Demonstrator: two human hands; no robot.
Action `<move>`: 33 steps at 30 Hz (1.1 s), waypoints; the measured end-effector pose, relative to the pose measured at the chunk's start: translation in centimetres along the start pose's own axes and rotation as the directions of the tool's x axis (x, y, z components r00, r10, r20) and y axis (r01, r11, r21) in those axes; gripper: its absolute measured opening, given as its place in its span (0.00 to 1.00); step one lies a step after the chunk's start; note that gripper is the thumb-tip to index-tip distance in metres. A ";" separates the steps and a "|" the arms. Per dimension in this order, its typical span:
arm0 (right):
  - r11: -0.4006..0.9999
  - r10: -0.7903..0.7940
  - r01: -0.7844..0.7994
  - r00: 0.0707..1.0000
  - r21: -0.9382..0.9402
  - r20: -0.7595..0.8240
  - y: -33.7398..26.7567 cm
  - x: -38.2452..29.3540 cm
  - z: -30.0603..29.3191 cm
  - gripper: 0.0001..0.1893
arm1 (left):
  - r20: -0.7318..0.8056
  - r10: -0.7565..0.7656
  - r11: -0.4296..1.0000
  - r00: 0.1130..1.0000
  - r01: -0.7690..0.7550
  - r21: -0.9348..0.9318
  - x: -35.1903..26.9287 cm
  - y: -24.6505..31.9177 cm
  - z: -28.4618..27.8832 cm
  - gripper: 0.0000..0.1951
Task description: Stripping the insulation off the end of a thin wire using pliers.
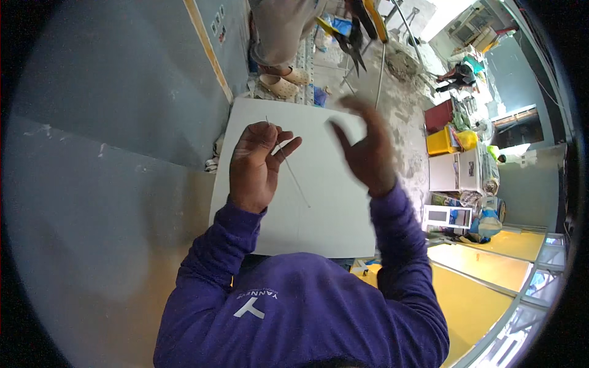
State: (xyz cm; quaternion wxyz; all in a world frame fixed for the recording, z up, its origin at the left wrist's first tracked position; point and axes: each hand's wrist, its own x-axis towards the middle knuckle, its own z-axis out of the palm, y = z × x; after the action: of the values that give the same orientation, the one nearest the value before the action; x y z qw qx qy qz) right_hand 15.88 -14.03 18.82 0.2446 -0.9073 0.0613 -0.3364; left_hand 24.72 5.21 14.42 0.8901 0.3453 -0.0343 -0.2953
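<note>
My left hand point(256, 161) pinches a thin metal wire point(294, 177) between thumb and forefinger. Most of the wire slants down to the right from the fingers, and a short end sticks up past the thumb. Blurred, my right hand point(370, 147) is raised to the right with thumb and fingers apart and nothing in it. Both hands are over a flat white board point(317, 230) in front of me. Beyond my right hand, pliers point(352, 43) with dark jaws and yellow-and-black handles show at the top edge; what holds them is out of view.
Close to the far edge of the board stands a person in grey trousers point(280, 27) and beige clogs point(279, 86). A grey wall point(115, 101) runs along the left. At right are a yellow crate point(438, 141), white cabinets point(444, 172), metal poles point(381, 76) and another person point(460, 76) farther off.
</note>
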 end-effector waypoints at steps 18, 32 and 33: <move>0.631 -0.223 0.428 0.899 -0.647 0.378 24.1 24.4 -1.9 0.16 | -0.097 -0.173 0.949 0.980 0.140 -0.282 2.3 -6.3 -2.0 0.05; 0.800 0.056 -0.178 0.973 0.573 0.224 22.9 27.3 -3.1 0.21 | -0.182 -0.332 0.889 0.925 0.243 -0.388 1.2 -14.3 -6.1 0.05; 0.803 0.065 -0.189 0.970 0.565 0.233 22.3 26.6 -3.9 0.21 | -0.142 -0.344 0.876 0.928 0.263 -0.404 1.1 -14.9 -6.3 0.05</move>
State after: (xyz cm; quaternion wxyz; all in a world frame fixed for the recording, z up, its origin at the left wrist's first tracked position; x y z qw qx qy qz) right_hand 34.96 -42.42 25.96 0.5376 -0.8118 -0.0090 -0.2278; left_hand 19.84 -0.36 0.00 0.8805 0.1974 0.1721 -0.3951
